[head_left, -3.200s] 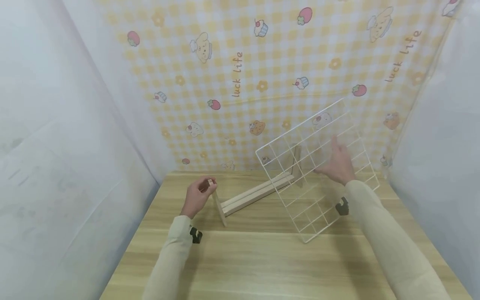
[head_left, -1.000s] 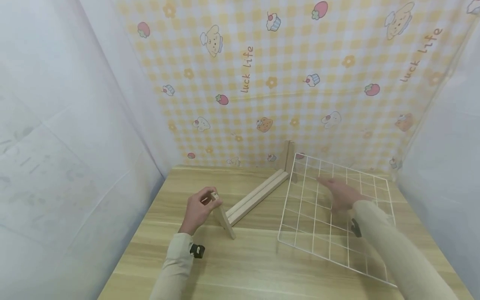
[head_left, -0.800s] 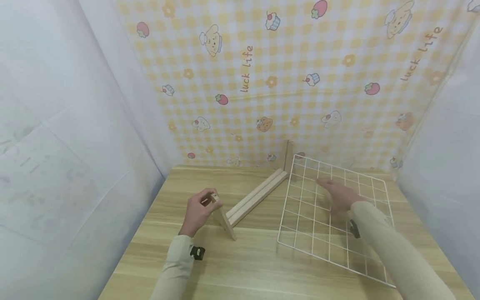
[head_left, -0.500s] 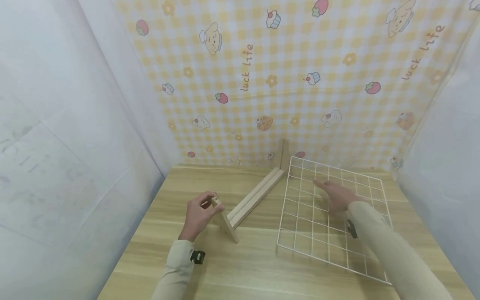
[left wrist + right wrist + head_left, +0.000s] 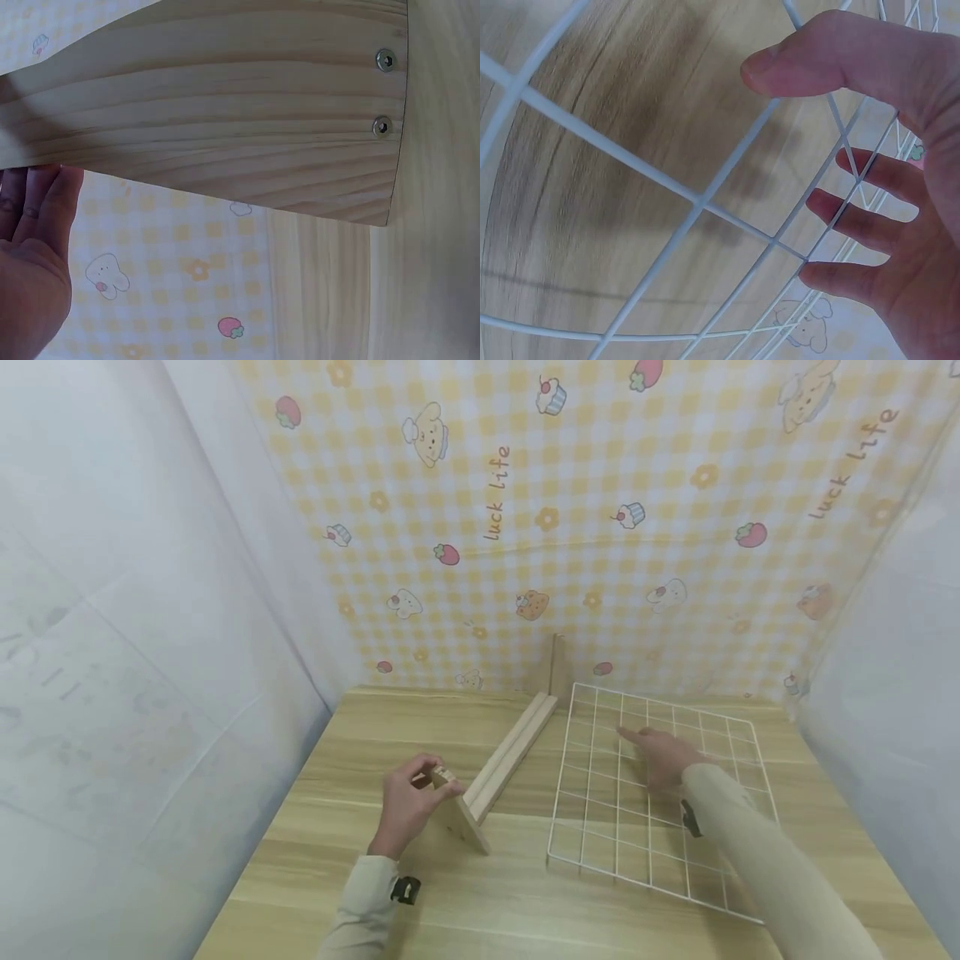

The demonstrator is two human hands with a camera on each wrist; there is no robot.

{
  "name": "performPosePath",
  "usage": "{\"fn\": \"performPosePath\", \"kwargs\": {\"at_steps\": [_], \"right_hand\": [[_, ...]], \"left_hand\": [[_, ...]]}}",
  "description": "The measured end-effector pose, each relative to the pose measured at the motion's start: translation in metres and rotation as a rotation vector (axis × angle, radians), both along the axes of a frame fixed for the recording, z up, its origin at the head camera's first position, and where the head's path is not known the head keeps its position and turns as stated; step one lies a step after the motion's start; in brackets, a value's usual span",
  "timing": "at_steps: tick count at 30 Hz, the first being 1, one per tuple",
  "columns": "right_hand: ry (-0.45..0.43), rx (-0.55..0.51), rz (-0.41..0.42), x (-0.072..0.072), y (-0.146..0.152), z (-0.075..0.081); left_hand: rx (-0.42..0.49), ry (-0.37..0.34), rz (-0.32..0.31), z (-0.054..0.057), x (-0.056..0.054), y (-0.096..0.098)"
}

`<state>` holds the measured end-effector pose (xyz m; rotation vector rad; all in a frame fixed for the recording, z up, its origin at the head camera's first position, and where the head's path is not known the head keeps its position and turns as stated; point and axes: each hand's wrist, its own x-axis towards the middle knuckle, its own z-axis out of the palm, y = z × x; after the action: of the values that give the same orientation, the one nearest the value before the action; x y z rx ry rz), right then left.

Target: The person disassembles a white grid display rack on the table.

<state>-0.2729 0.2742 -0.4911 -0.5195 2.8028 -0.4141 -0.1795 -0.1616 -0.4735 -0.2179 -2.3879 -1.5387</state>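
My left hand pinches the top of the near end board of a wooden rack between thumb and fingers. Two long wooden bars join this board to an upright far board near the back cloth. In the left wrist view, the end board shows two hex-socket screws. My right hand holds a white wire grid panel to the right of the rack. In the right wrist view, the thumb lies over the wires, with the other fingers behind them.
A wood-grain table lies beneath everything. Behind it hangs a yellow checked cloth with cartoon prints. White sheets close off the left side and the right side. Black wrist cameras sit at both cuffs.
The grid panel has come down from a raised, tilted pose, turned, and lately shifted slightly left. The rack has swung round, its far end moving left and its near end toward me.
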Motion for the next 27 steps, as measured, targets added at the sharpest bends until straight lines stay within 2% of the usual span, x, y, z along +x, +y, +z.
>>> {"fn": "performPosePath", "kwargs": {"at_steps": [6, 13, 18, 27], "right_hand": [[0.003, 0.038, 0.003, -0.001, -0.008, -0.005], [-0.007, 0.032, -0.013, -0.004, -0.017, -0.008], [0.032, 0.048, -0.006, -0.009, -0.017, -0.016], [0.021, 0.040, -0.028, -0.014, -0.013, -0.029]], "left_hand": [[-0.007, 0.017, -0.019, -0.002, 0.005, 0.010], [-0.036, 0.029, -0.045, 0.000, 0.011, 0.021], [-0.044, 0.052, -0.049, 0.000, 0.012, 0.030], [-0.047, 0.045, -0.087, 0.001, 0.014, 0.043]]}}
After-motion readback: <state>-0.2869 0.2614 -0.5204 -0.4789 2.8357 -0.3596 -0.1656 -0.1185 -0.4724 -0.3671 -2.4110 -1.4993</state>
